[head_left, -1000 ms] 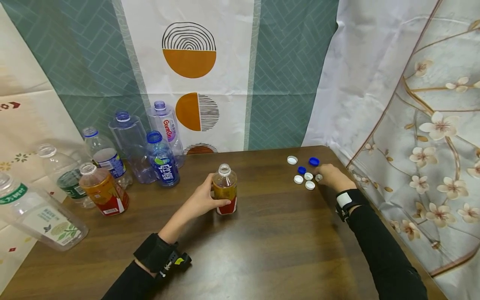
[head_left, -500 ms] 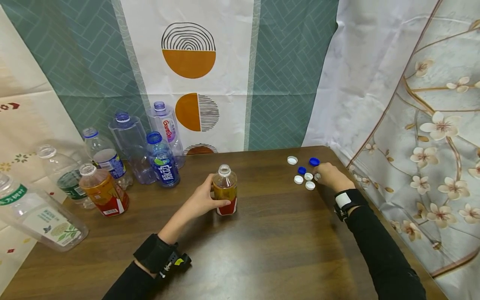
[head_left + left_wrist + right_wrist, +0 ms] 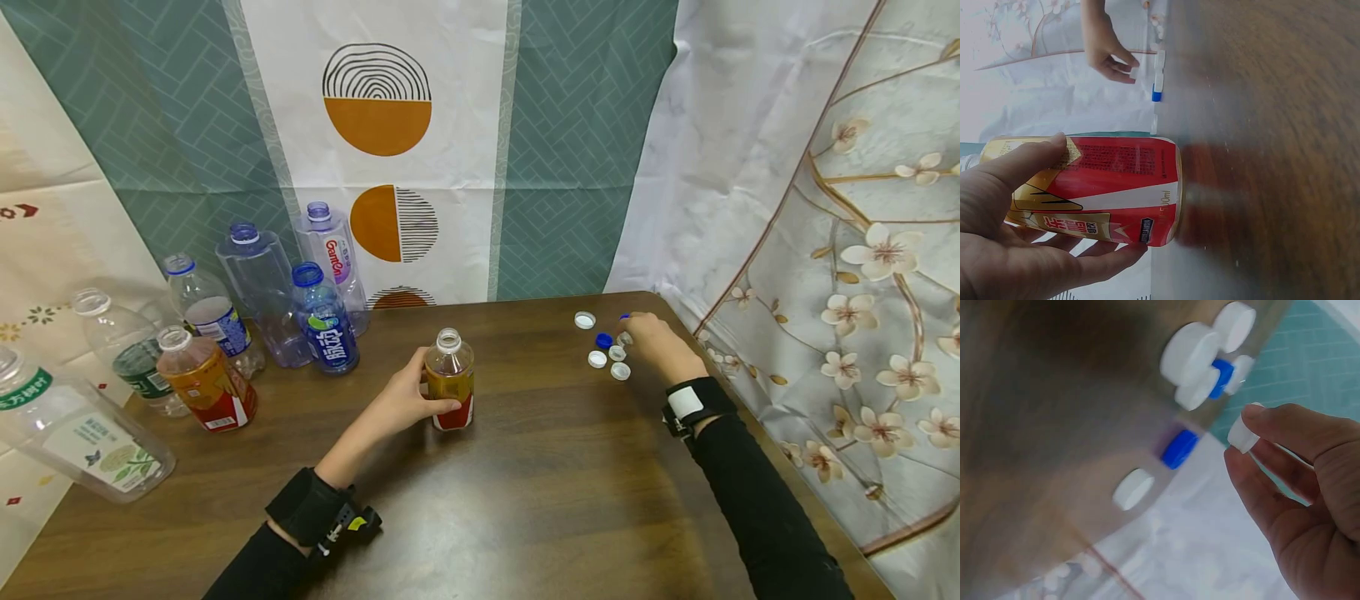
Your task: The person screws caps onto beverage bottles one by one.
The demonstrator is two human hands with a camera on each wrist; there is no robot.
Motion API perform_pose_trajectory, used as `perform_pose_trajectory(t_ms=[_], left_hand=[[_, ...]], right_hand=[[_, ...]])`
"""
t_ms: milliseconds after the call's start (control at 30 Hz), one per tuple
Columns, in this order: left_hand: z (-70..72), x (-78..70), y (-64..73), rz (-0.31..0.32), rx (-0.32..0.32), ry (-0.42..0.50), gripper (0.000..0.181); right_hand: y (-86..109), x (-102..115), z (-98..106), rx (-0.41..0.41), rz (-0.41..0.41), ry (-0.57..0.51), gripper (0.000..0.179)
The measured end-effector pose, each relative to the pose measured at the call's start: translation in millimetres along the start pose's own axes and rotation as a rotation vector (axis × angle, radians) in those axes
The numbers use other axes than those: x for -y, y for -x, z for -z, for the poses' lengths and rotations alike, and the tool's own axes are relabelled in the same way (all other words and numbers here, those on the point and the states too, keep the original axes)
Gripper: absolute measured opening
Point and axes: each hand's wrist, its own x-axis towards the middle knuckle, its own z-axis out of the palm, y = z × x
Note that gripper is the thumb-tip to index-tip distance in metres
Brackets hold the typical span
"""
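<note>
My left hand (image 3: 401, 396) grips an uncapped plastic bottle (image 3: 450, 379) standing upright on the table. Its label is red and gold, as the left wrist view shows, with the thumb on one side and fingers on the other. Over at the right, my right hand (image 3: 656, 343) pinches a white bottle cap (image 3: 1243, 436) between thumb and fingertips, raised off the tabletop. Below and beside that hand lie several loose caps, among them a blue cap (image 3: 604, 341), a white cap (image 3: 597, 359) and a larger white cap (image 3: 585, 320). Another blue cap (image 3: 1179, 449) is mostly covered by the hand in the head view.
Several uncapped bottles crowd the table's left side: an orange-labelled bottle (image 3: 206, 379), a blue bottle (image 3: 326, 321), tall clear bottles and a large green-banded bottle (image 3: 82, 429) at the edge. Curtains hang behind the brown table (image 3: 525, 492).
My right hand has lifted the white cap from the table and shifted slightly up and left, now covering much of a blue cap. The left hand and its bottle stay put.
</note>
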Motion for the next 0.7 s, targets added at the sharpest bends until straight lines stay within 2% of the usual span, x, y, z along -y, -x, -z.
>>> perform_pose_trajectory(t_ms=[100,233,500,700], left_hand=[[-0.2,0.6,0.2,0.001,-0.001,0.001,0.079],[-0.6,1.2,0.7,-0.002,0.001,0.005,0.078],[-1.4,1.9,0.2,0.003,0.0,0.006,0.078],[-0.2,1.9,-0.3,-0.008,0.001,0.005,0.078]], right_hand=[[-3.3,8.2,1.8,-0.02,0.012,0.035,0.025],[-5.6,20.6,3.9,-0.046,0.018,0.008,0.026],[-5.7,50.4,14.8,-0.18,0.05,-0.068,0.029],[-6.9,82.8,21.2,-0.276,0.061,-0.103,0.029]])
